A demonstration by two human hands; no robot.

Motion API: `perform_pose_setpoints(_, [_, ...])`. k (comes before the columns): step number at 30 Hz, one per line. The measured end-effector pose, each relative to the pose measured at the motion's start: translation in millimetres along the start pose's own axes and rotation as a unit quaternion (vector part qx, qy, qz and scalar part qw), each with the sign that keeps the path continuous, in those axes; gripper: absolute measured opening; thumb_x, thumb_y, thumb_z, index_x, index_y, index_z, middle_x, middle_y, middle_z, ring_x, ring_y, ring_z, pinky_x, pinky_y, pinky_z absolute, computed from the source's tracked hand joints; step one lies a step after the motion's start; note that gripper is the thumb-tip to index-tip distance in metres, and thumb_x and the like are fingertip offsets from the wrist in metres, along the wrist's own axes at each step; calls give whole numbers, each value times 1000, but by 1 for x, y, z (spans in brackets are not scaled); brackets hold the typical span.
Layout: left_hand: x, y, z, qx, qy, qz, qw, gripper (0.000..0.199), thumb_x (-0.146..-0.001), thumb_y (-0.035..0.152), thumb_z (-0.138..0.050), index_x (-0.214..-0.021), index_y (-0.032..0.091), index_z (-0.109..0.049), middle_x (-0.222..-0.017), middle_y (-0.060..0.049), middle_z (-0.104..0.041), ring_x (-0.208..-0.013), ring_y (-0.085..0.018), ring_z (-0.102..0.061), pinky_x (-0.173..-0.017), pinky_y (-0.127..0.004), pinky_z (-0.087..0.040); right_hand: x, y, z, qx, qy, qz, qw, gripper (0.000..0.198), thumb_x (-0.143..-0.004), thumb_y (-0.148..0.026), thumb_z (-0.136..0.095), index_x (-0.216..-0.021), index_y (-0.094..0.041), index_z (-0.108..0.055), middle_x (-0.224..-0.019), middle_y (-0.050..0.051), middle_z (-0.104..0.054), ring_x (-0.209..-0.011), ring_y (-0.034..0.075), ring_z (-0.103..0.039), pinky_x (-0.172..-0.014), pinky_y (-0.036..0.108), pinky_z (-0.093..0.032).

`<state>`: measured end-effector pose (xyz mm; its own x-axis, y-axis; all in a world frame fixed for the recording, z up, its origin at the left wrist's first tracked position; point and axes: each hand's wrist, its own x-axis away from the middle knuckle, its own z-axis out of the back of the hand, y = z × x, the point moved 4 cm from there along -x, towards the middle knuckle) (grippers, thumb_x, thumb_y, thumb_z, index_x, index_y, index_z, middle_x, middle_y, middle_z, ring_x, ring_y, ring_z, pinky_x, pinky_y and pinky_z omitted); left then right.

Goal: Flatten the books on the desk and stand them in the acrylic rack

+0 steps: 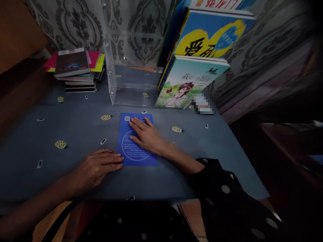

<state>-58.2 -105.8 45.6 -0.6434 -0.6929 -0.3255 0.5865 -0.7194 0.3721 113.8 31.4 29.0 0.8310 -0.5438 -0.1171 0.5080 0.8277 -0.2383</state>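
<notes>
A blue printed sheet or thin booklet lies flat on the table, with a QR code at its far left corner and lines of text inside a ring. My right hand rests palm down across its upper right part, fingers spread, covering some of the print. At the near left edge, my left hand lies flat on the cloth, its fingertips touching the sheet's border. Neither hand grips anything.
Behind the sheet stands a clear acrylic rack, with upright picture books at its right. A stack of books and papers sits at the back left. A grey-blue cloth with pineapple prints covers the table; a blurred-out item lies back right.
</notes>
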Motion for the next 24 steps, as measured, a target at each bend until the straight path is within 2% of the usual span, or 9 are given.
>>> perform_pose_setpoints(4, [-1, 2, -1, -7, 5, -3, 1000, 44, -92, 4, -44, -122, 24, -69, -123, -4, -73, -113, -18, -69, -101, -37, -54, 1, 13, 2, 8, -6, -50, 999, 62, -101, -45, -45, -149, -6, -41, -157, 20, -38, -149, 30, -29, -123, 54, -19])
perform_pose_setpoints(7, [1, 3, -2, -10, 18, -8, 1000, 43, -92, 3, -44, -120, 23, -70, -122, -5, -73, -111, -17, -70, -100, -38, -55, 11, 30, 6, 18, 8, -91, 996, 64, -101, -48, -43, -149, -6, -40, -157, 21, -37, -149, 31, -30, -122, 56, -20])
perform_pose_setpoints(12, [2, 1, -3, -8, 30, 3, 1000, 47, -92, 3, -46, -126, 27, -67, -122, -3, -73, -109, -18, -71, -99, -39, -56, 28, 41, 8, 15, 19, -91, 996, 64, -101, -48, -42, -150, -7, -40, -157, 21, -38, -149, 31, -31, -122, 56, -23])
perform_pose_setpoints(16, [2, 3, -3, -12, 15, 7, 1000, 50, -93, 3, -45, -131, 29, -64, -125, -3, -71, -111, -19, -70, -101, -39, -55, 43, 33, 9, 0, 20, -63, 998, 59, -101, -43, -42, -150, -9, -40, -157, 19, -39, -149, 30, -31, -122, 56, -25])
perform_pose_setpoints(24, [1, 5, -3, -14, 41, 7, 999, 43, -94, 5, -47, -125, 27, -67, -122, -2, -73, -109, -18, -71, -99, -40, -56, 98, -6, 11, -64, -17, -15, 998, 59, -101, -43, -45, -151, -13, -39, -158, 15, -39, -149, 25, -30, -123, 54, -25])
